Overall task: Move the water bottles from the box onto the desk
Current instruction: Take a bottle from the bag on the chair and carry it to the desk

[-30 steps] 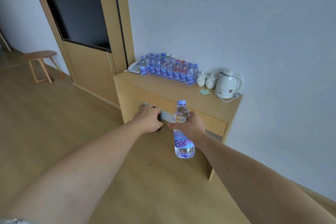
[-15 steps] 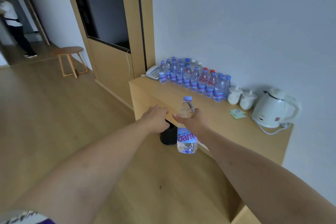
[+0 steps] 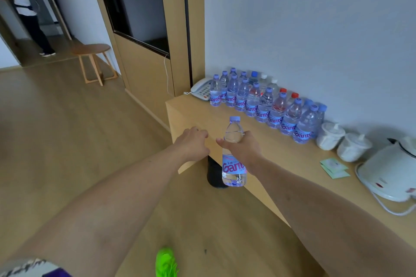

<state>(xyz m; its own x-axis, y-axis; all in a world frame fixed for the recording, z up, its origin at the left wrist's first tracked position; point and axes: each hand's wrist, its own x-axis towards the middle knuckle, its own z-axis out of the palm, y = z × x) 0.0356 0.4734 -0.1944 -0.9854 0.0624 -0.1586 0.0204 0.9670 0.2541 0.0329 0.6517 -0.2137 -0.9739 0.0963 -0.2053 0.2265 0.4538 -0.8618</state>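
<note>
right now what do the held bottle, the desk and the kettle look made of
Held bottle: clear thin plastic, glossy; see-through, with a printed label and a lilac cap.
Desk: pale wood or laminate, matte; faint grain, can't tell which.
Kettle: white, smooth, probably plastic.

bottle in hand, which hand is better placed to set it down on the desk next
Right. The right hand already grips the bottle upright beside the desk. The left hand holds nothing, fingers loosely curled near the desk's corner.

Bare desk [image 3: 225,110] front strip open for passage; behind it, packed bottle rows [image 3: 265,101], telephone [image 3: 201,91], lidded cups [image 3: 342,141] and kettle [image 3: 391,173] blocking.
</note>
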